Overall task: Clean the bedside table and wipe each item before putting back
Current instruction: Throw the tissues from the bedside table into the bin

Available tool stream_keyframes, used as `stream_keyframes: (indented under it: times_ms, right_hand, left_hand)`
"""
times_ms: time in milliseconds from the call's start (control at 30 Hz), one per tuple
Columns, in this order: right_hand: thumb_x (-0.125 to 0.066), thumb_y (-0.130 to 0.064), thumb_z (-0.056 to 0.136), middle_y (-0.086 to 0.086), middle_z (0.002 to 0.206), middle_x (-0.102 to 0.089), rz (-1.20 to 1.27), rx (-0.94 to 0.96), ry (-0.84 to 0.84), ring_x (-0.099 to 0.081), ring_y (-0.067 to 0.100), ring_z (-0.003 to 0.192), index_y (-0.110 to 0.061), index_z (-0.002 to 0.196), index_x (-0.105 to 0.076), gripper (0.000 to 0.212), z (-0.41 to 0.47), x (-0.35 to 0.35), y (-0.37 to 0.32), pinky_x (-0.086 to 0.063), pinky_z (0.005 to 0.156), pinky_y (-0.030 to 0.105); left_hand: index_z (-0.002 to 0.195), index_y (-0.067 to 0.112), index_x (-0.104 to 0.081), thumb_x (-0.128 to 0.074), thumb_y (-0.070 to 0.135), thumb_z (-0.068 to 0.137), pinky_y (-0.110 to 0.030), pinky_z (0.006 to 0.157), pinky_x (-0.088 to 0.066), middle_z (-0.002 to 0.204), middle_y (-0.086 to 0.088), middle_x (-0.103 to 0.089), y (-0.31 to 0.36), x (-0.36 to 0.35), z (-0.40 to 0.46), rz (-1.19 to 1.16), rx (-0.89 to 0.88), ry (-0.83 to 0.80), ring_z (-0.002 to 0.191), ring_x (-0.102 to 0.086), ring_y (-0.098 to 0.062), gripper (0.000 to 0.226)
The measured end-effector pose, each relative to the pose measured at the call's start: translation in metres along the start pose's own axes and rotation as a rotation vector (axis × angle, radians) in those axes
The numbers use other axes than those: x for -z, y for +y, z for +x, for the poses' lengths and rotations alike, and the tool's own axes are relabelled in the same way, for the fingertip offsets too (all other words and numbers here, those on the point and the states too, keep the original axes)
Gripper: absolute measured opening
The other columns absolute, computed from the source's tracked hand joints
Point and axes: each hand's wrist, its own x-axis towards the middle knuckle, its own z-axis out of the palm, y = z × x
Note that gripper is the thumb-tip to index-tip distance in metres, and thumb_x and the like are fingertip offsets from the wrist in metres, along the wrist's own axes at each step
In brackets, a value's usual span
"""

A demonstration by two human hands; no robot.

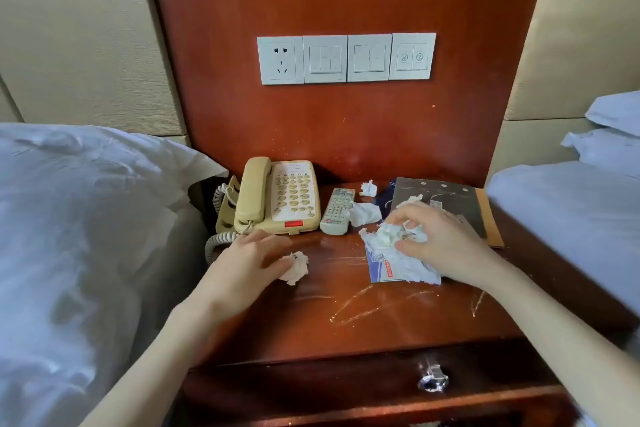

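On the scratched wooden bedside table [363,315] stand a beige telephone [277,198] and a grey remote control [337,211]. Crumpled white tissues lie around: one ball [296,267] at my left hand's fingertips, another [363,213] beside the remote, a small one [369,188] further back. My left hand [249,263] rests on the table, its fingers touching the tissue ball. My right hand [440,239] grips a wad of crumpled tissue [391,234] over a blue-and-white leaflet [384,269]. A dark folder [446,199] lies behind my right hand.
Beds with white bedding flank the table, left [79,236] and right [571,215]. A row of wall switches and a socket [346,59] sits on the wooden panel above. A drawer with a metal knob [433,380] is below the tabletop. The phone's coiled cord [216,241] hangs at the left edge.
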Motion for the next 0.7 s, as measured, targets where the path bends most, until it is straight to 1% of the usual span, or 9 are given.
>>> stream_keyframes:
  times_ms: [33,100,167,267,367,433,500,600,700]
  right_hand:
    - [-0.063,-0.026,0.088,-0.019,0.121,-0.051,-0.044,-0.012,-0.03,-0.046,-0.003,0.104,-0.039,0.112,-0.054,0.029,-0.002,0.0,-0.001,-0.028,0.072,0.007]
    - [-0.062,-0.027,0.089,-0.016,0.131,-0.045,-0.103,-0.034,-0.08,-0.041,0.005,0.118,-0.038,0.12,-0.051,0.034,-0.004,-0.001,0.001,-0.029,0.083,0.018]
    - [-0.061,-0.028,0.089,-0.014,0.135,-0.041,-0.154,-0.044,-0.116,-0.034,0.009,0.127,-0.037,0.125,-0.048,0.039,-0.005,-0.002,0.001,-0.023,0.09,0.026]
    - [-0.06,-0.029,0.089,-0.014,0.132,-0.04,-0.234,-0.035,-0.135,-0.032,0.01,0.125,-0.038,0.128,-0.044,0.044,-0.002,-0.003,0.002,-0.023,0.09,0.028]
    - [-0.057,-0.03,0.09,-0.013,0.139,-0.034,-0.273,-0.035,-0.202,-0.025,0.01,0.129,-0.037,0.134,-0.039,0.048,0.001,-0.006,0.003,-0.021,0.094,0.031]
    - [-0.054,-0.031,0.092,-0.013,0.144,-0.031,-0.273,-0.031,-0.235,-0.02,0.01,0.134,-0.036,0.139,-0.036,0.051,0.003,-0.008,0.004,-0.02,0.099,0.034]
    - [-0.052,-0.03,0.094,-0.013,0.146,-0.03,-0.274,-0.031,-0.247,-0.018,0.01,0.136,-0.036,0.141,-0.034,0.051,0.004,-0.009,0.005,-0.018,0.104,0.036]
    - [-0.051,-0.031,0.095,-0.011,0.144,-0.035,-0.283,-0.04,-0.252,-0.022,0.012,0.134,-0.036,0.141,-0.036,0.048,0.005,-0.009,0.006,-0.019,0.103,0.036]
    - [-0.049,-0.031,0.096,-0.011,0.134,-0.044,-0.302,-0.02,-0.2,-0.03,0.013,0.126,-0.034,0.133,-0.046,0.037,0.007,-0.013,0.009,-0.019,0.097,0.034]
  left_hand:
    - [0.12,0.036,-0.061,-0.056,0.044,0.091,-0.036,0.099,-0.041,0.116,0.014,-0.053,0.0,-0.002,0.001,0.021,0.028,0.006,0.115,-0.047,-0.01,0.031]
    - [0.117,0.038,-0.061,-0.054,0.051,0.088,-0.037,0.092,-0.044,0.11,0.012,-0.052,0.003,-0.004,0.003,0.092,0.087,0.018,0.111,-0.046,-0.012,0.032]
    - [0.114,0.038,-0.062,-0.054,0.054,0.086,-0.037,0.087,-0.045,0.106,0.01,-0.051,0.008,-0.008,0.004,0.138,0.124,0.006,0.107,-0.047,-0.014,0.033]
    - [0.117,0.035,-0.064,-0.058,0.051,0.086,-0.038,0.087,-0.046,0.108,0.006,-0.051,0.012,-0.014,0.002,0.175,0.119,-0.01,0.106,-0.049,-0.018,0.035]
    - [0.118,0.031,-0.064,-0.061,0.043,0.088,-0.038,0.088,-0.047,0.107,0.004,-0.052,0.016,-0.019,0.002,0.142,0.104,-0.005,0.103,-0.052,-0.02,0.033]
    - [0.115,0.03,-0.066,-0.063,0.038,0.088,-0.035,0.084,-0.048,0.102,0.005,-0.052,0.016,-0.021,0.003,0.108,0.098,0.011,0.097,-0.056,-0.02,0.028]
    - [0.106,0.028,-0.069,-0.063,0.032,0.089,-0.032,0.077,-0.049,0.097,0.008,-0.053,0.017,-0.023,0.002,0.073,0.091,0.043,0.09,-0.058,-0.019,0.019]
    - [0.095,0.025,-0.071,-0.06,0.024,0.09,-0.029,0.075,-0.049,0.095,0.013,-0.054,0.019,-0.025,0.003,0.065,0.069,0.086,0.088,-0.059,-0.016,0.012]
    - [0.094,0.025,-0.069,-0.059,0.02,0.089,-0.03,0.075,-0.048,0.096,0.011,-0.058,0.023,-0.026,0.006,0.071,0.051,0.102,0.09,-0.059,-0.017,0.012]
